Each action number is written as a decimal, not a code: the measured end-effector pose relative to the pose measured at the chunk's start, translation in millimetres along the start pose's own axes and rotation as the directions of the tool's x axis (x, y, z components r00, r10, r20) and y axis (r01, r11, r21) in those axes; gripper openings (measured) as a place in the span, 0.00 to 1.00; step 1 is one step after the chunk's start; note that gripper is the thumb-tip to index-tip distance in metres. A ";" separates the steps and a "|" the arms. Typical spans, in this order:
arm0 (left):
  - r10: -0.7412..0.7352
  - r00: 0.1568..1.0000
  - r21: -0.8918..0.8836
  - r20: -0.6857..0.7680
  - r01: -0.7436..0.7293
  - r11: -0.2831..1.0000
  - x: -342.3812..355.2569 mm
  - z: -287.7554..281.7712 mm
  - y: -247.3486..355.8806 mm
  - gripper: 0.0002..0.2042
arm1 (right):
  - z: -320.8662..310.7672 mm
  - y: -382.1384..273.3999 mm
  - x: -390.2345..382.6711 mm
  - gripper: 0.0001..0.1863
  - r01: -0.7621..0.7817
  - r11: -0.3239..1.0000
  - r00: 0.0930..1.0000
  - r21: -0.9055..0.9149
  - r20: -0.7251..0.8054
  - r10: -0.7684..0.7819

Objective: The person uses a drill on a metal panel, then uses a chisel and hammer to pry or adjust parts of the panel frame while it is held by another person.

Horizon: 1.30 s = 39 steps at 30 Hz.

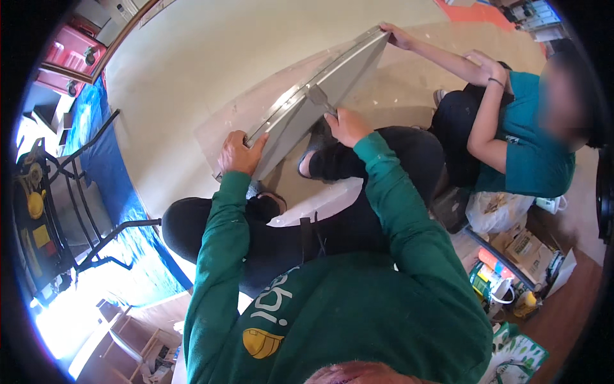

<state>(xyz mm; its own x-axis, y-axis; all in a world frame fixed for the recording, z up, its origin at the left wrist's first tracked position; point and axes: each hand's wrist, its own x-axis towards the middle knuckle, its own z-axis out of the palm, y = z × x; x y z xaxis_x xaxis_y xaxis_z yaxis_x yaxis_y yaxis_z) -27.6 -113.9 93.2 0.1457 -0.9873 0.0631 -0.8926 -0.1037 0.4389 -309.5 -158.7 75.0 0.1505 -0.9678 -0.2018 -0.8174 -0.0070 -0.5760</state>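
A long grey panel (348, 80) with a shiny metal edge stands tilted on the floor in front of me, running from near left to far right. My left hand (240, 153) grips its near end, thumb over the edge. In my right hand (349, 126) is a short grey hand tool (318, 96) with a broad flat end, like a scraper, against the panel near the middle of its edge. The exact kind of tool is too small to tell. A co-worker's hand (398, 36) steadies the far end of the panel.
The co-worker (531, 141) in a green shirt sits at the right. Beside me lie a clear plastic bag (495, 211) and a crate of cartons and bottles (521, 256). A black metal-framed machine (48, 217) stands at left over a blue sheet (118, 160). Pale sheeting (192, 57) covers the floor.
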 end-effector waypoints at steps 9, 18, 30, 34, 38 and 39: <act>-0.017 1.000 0.019 0.003 0.017 1.000 -3.9 -3.7 9.1 0.25 | 21.7 28.2 17.1 0.21 0.066 0.992 0.998 0.104 -0.021 -0.064; 0.049 0.997 0.032 -0.053 -0.047 0.998 -0.1 -4.8 6.6 0.24 | 18.3 17.1 10.3 0.21 0.045 0.979 0.999 0.198 0.005 -0.046; -0.041 0.999 0.041 0.011 0.040 0.998 0.2 -1.9 2.5 0.25 | 49.2 26.5 20.9 0.21 0.027 0.985 0.995 0.172 -0.095 -0.011; -0.112 0.994 0.057 0.013 0.111 0.992 5.2 -10.0 5.4 0.26 | 25.6 5.5 9.1 0.19 -0.053 0.994 0.999 0.096 -0.006 0.054; -0.096 0.994 0.082 0.042 0.093 0.992 -0.6 -5.4 1.5 0.28 | -14.5 12.1 -7.8 0.16 0.049 0.998 0.995 0.035 -0.088 -0.046; -0.079 0.996 0.096 0.044 0.075 0.993 0.6 -3.9 1.2 0.28 | -20.7 14.8 -11.9 0.15 0.053 0.997 0.990 0.047 -0.136 -0.046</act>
<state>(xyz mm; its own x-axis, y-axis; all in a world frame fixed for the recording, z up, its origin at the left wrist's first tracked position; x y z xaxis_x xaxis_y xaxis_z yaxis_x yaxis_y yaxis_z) -26.9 -114.2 97.2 0.1969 -0.9804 -0.0111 -0.9160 -0.1880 0.3545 -334.9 -152.5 85.3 0.1107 -0.9917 -0.0651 -0.7813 -0.0464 -0.6225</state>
